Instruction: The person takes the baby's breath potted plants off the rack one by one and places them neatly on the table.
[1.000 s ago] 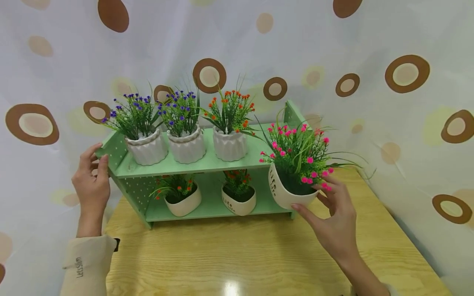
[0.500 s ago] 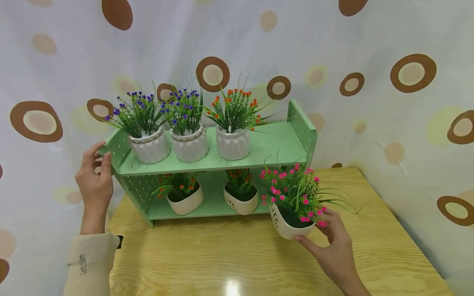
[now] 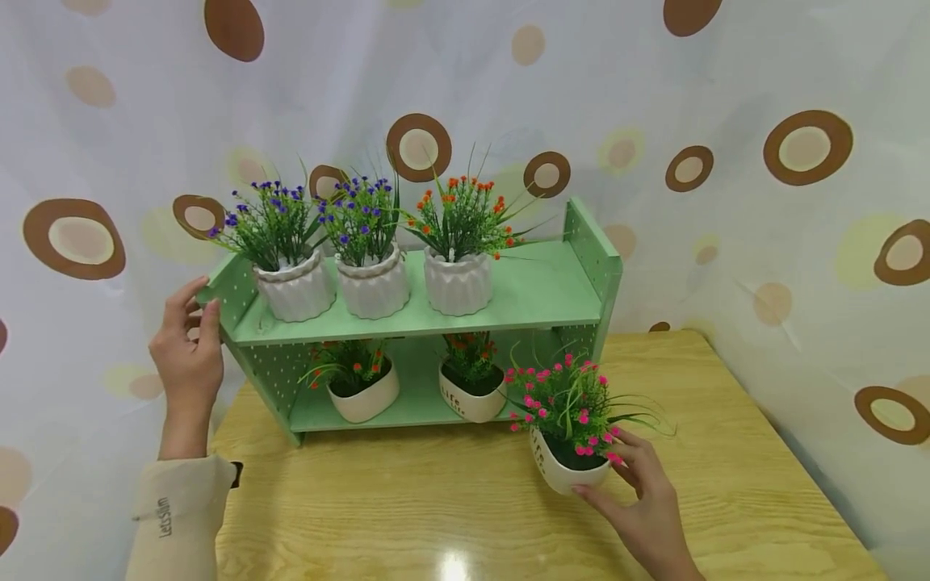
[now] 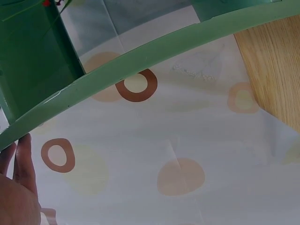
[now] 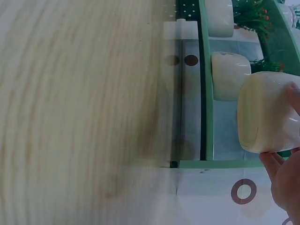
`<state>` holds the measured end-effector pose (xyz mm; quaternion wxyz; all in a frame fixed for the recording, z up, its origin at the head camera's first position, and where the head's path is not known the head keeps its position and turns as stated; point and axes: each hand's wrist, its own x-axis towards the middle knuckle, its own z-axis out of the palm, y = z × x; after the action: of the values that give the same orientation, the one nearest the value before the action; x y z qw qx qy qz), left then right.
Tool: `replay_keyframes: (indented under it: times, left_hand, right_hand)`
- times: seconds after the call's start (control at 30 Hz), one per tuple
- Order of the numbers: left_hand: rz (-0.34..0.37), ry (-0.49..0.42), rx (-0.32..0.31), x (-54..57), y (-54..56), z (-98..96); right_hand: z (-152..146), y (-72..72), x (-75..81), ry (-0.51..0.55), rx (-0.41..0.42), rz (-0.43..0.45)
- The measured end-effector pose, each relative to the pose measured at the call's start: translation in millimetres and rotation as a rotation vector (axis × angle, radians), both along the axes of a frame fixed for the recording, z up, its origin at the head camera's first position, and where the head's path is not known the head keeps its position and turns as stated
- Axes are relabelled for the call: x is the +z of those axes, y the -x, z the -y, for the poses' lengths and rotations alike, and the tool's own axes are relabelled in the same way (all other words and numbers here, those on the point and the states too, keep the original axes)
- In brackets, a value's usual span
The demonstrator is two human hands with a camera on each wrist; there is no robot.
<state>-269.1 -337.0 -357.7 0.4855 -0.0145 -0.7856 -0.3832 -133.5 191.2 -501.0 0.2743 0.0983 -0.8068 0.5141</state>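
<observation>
In the head view my right hand pinches a cream flowerpot with pink artificial flowers, thumb at the front and fingers behind. The pot is in front of the lower right end of a green two-tier shelf. In the right wrist view the bottom of this flowerpot shows, raised off the table. My left hand grips the top front corner of the shelf's left side panel. The left wrist view shows fingertips against the green edge. Some right-hand fingers are hidden behind the pot.
The upper tier bears white pots with purple flowers and one white pot with orange flowers. Two cream pots with reddish-orange flowers stand below. A wooden table carries the shelf; a spotted curtain hangs behind.
My right hand has lowered the pink-flowered pot from in front of the upper tier to below the shelf's right end, moving slightly left lately. My left hand keeps its grip on the shelf.
</observation>
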Motion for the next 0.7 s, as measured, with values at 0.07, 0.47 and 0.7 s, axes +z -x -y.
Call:
replay_keyframes:
  times: [0.07,0.47,0.7]
  left_hand:
    - [0.002,0.003,-0.003,0.2,-0.9,-0.1]
    - [-0.006,-0.005,0.007,-2.0,0.1,-1.6]
    - [-0.011,0.006,0.009,-1.6,0.4,-1.2]
  right_hand:
    - [-4,0.6,-1.5,0.001,-0.011,0.004]
    - [-46,0.0,-3.4,0.056,-0.206,0.110]
    - [-69,4.2,-3.8,0.097,-0.303,0.155]
